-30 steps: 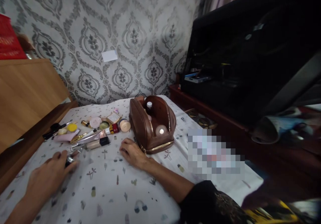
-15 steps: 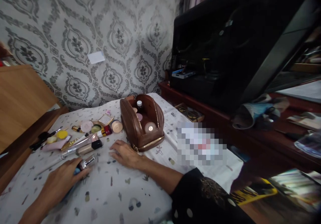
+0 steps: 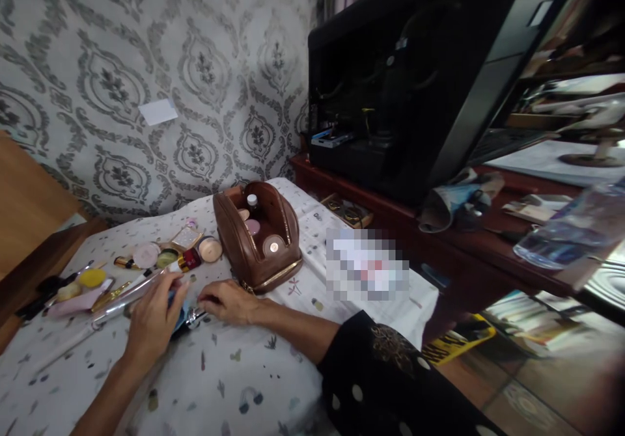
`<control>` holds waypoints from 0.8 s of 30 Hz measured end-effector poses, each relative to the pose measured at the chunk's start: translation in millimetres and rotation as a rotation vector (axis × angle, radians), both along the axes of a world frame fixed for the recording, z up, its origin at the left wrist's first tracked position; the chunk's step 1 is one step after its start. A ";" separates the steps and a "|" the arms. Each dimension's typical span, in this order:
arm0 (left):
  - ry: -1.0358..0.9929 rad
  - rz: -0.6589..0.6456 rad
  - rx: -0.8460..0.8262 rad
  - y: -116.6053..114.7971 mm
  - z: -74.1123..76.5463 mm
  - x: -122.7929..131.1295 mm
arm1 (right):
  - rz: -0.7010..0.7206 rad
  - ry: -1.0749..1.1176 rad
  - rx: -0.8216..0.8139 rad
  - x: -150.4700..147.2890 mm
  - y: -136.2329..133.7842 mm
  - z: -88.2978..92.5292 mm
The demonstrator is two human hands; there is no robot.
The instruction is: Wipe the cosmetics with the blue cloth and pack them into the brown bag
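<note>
A blue item with a shiny silver end [image 3: 194, 317] is in my left hand [image 3: 155, 319], low over the printed sheet; its exact kind is blurred and partly hidden by my fingers. My right hand [image 3: 228, 302] is curled, its fingertips at that silver end. Just beyond my right hand stands an unzipped brown makeup bag [image 3: 254, 267], with a white-capped bottle [image 3: 252, 202] and round compacts inside. Makeup lies left of the bag: a beige powder jar [image 3: 210, 249], a dark red bottle [image 3: 189, 260], a pink round compact [image 3: 146, 254] and a long clear tube [image 3: 120, 302], partly behind my left hand.
A patterned sheet [image 3: 234, 384] covers the surface under the makeup. To the right, a dark red cabinet [image 3: 381, 208] carries a large black television [image 3: 371, 97], a crumpled cloth [image 3: 444, 205] and a clear plastic bottle [image 3: 561, 234]. A wooden panel [image 3: 34, 208] rises at far left.
My left hand has moved right and up with the blue item, toward my right hand. My right hand's fingers have curled in at its silver end. The view has turned right.
</note>
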State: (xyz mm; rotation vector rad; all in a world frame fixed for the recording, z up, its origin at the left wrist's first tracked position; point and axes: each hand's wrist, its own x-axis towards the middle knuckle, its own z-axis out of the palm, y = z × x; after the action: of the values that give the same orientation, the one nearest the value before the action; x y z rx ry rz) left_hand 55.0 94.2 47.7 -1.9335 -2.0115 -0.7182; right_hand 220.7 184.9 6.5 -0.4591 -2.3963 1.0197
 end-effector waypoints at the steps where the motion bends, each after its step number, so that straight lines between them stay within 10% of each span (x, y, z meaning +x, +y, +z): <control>1: 0.025 -0.032 0.006 -0.6 -4.3 3.2 | 0.000 -0.006 0.000 0.7 0.3 0.3; 14: 0.330 -0.101 -0.086 -35.6 -33.3 -8.1 | 0.084 -0.050 0.051 0.4 6.6 -2.8; 24: -0.057 -0.028 -0.179 -40.9 -31.3 -40.5 | 0.050 -0.007 -0.052 0.1 7.2 -6.9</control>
State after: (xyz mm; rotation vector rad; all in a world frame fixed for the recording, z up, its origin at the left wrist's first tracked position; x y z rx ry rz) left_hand 14.5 53.3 16.5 -2.0653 -2.1531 -0.6259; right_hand 220.8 192.2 -0.4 -0.4234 -2.4037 1.1065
